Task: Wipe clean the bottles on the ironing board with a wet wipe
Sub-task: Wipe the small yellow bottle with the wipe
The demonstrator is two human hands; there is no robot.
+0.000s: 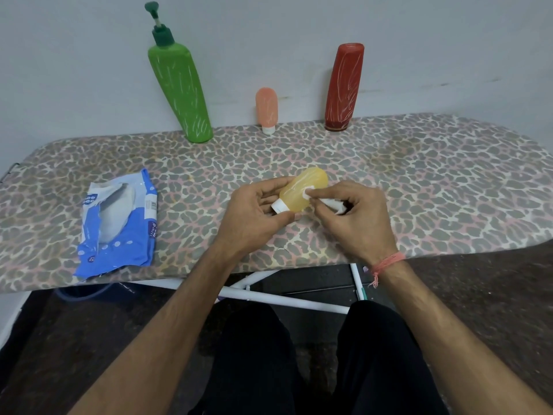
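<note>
Left hand (254, 214): my fingers curl round the cap end of the yellow bottle (302, 190), held tilted just above the ironing board (419, 181); fingertips hidden behind the bottle. Right hand (356, 214): pinches the wet wipe (309, 193) against the bottle's side; most of the wipe is buried in my palm. Wipe packet (119, 226): left of the yellow bottle, torn open. Green pump bottle (179, 85), small pink bottle (266, 107), red bottle (344, 85): beyond it, against the wall.
</note>
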